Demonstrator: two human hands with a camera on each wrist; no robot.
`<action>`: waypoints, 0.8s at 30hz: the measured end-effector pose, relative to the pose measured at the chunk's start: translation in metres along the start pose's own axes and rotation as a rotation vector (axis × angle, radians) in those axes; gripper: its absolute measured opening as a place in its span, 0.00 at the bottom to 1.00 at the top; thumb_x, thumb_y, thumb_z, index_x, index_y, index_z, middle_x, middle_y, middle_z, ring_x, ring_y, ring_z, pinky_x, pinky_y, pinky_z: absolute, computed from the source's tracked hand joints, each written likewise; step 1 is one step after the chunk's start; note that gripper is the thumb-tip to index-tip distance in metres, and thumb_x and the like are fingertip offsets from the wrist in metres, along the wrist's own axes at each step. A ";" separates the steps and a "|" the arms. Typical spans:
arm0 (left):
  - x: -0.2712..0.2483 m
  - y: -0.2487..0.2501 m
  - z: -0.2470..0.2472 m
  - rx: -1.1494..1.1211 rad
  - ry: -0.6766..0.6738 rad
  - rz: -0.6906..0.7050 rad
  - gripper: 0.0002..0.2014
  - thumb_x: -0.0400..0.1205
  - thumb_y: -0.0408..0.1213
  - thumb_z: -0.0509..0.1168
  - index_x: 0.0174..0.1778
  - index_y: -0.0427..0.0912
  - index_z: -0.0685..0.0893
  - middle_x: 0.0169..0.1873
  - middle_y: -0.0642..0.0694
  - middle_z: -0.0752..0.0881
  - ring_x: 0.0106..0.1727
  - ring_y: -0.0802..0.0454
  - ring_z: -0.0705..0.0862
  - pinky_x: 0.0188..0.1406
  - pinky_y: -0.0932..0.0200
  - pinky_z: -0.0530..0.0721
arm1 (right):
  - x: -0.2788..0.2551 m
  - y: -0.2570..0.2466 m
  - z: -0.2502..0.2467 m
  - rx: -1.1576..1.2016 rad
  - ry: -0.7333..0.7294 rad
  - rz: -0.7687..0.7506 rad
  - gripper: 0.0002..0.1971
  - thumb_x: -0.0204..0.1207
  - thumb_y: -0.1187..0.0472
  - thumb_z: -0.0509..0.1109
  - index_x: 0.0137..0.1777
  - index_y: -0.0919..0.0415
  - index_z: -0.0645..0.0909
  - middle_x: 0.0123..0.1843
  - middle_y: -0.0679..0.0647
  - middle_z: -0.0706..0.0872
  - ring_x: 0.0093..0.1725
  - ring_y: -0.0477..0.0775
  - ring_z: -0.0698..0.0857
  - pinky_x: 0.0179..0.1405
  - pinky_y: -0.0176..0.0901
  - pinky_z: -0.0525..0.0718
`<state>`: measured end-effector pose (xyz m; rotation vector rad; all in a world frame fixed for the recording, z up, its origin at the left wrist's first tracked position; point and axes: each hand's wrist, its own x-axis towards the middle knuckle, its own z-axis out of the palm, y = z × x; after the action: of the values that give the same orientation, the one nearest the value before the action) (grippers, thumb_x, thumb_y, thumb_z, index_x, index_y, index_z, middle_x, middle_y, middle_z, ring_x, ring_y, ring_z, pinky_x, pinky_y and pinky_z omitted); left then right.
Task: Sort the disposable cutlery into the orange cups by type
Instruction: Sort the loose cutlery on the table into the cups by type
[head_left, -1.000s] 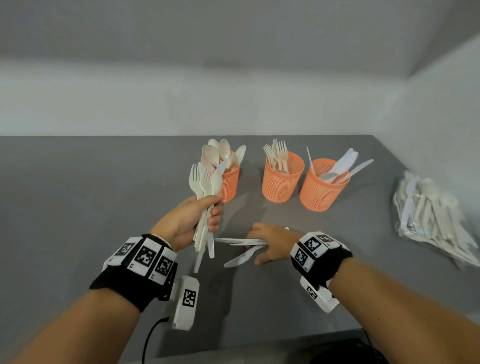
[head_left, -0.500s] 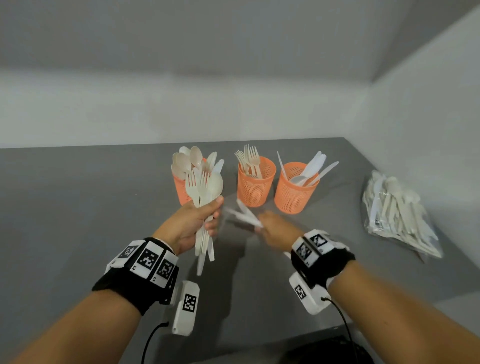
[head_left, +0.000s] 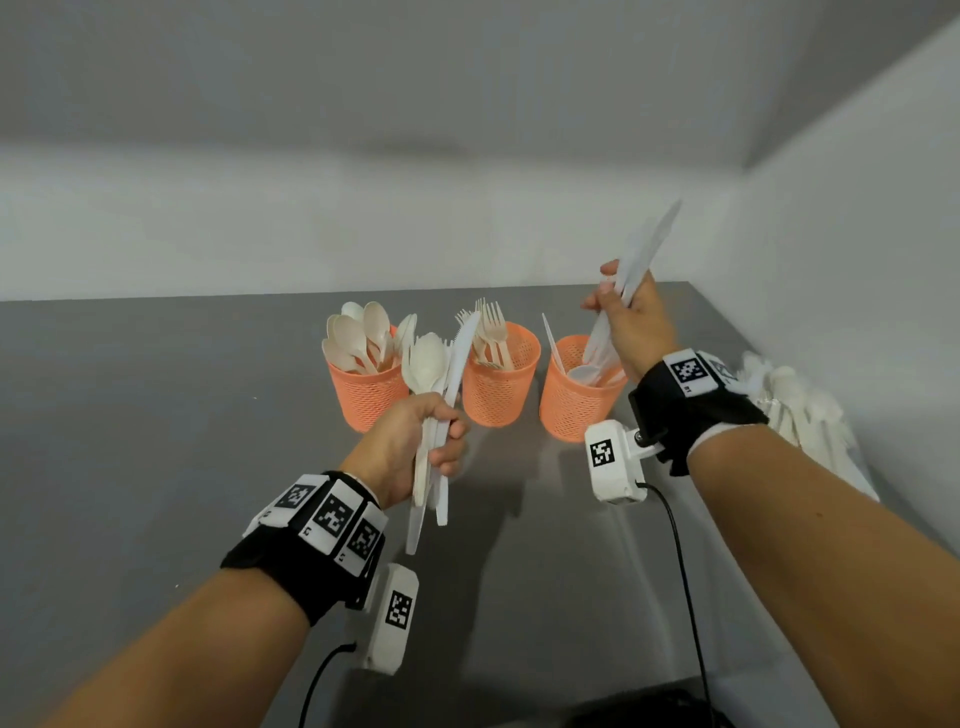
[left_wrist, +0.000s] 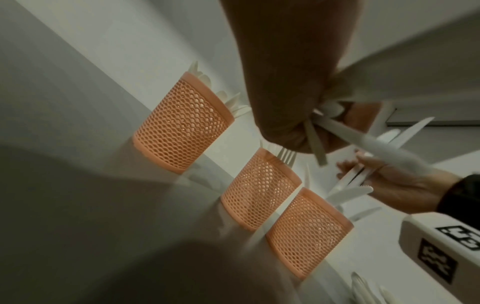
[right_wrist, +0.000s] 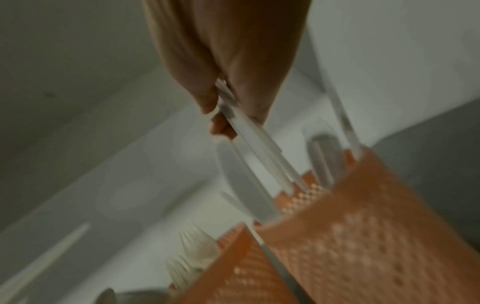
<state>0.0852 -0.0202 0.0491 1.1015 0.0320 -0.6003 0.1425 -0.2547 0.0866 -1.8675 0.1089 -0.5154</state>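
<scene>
Three orange mesh cups stand in a row on the grey table: a spoon cup (head_left: 363, 397), a fork cup (head_left: 498, 384) and a knife cup (head_left: 574, 400). My left hand (head_left: 415, 441) grips a mixed bundle of white cutlery (head_left: 434, 374) upright, in front of the spoon and fork cups; spoons and a knife show in it. My right hand (head_left: 631, 319) holds several white knives (head_left: 641, 249) raised over the knife cup, with their lower ends at its mouth. In the right wrist view the knives (right_wrist: 257, 164) slant down into the cup (right_wrist: 363, 236).
A clear plastic bag of more white cutlery (head_left: 800, 415) lies at the right by the wall. White walls close the table at the back and the right. The table's front edge (head_left: 649, 688) runs below my forearms.
My right hand has lifted the knives off the table and carried them up and right to above the knife cup. The left hand with its bundle has stayed about in place.
</scene>
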 end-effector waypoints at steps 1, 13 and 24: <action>0.000 -0.001 0.002 -0.010 -0.026 0.005 0.05 0.72 0.27 0.50 0.36 0.40 0.69 0.20 0.46 0.72 0.10 0.57 0.63 0.11 0.69 0.66 | 0.000 0.008 0.001 -0.027 -0.037 0.075 0.12 0.81 0.61 0.61 0.64 0.57 0.71 0.49 0.56 0.82 0.53 0.53 0.83 0.60 0.46 0.79; 0.014 -0.008 0.013 -0.107 -0.168 0.044 0.09 0.68 0.34 0.53 0.40 0.38 0.74 0.21 0.43 0.76 0.12 0.55 0.66 0.13 0.69 0.67 | -0.062 -0.033 0.040 -0.221 -0.204 -0.086 0.14 0.76 0.54 0.70 0.47 0.67 0.84 0.36 0.53 0.83 0.35 0.46 0.80 0.40 0.36 0.75; 0.017 -0.014 0.011 -0.019 -0.126 0.008 0.16 0.78 0.32 0.48 0.39 0.34 0.82 0.25 0.42 0.83 0.22 0.50 0.82 0.23 0.61 0.82 | -0.061 -0.041 0.037 0.361 -0.163 0.266 0.05 0.85 0.62 0.54 0.48 0.59 0.69 0.31 0.52 0.80 0.26 0.48 0.82 0.26 0.38 0.83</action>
<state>0.0899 -0.0409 0.0371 1.0436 -0.0751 -0.6602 0.0954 -0.1876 0.0964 -1.5053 0.1426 -0.1827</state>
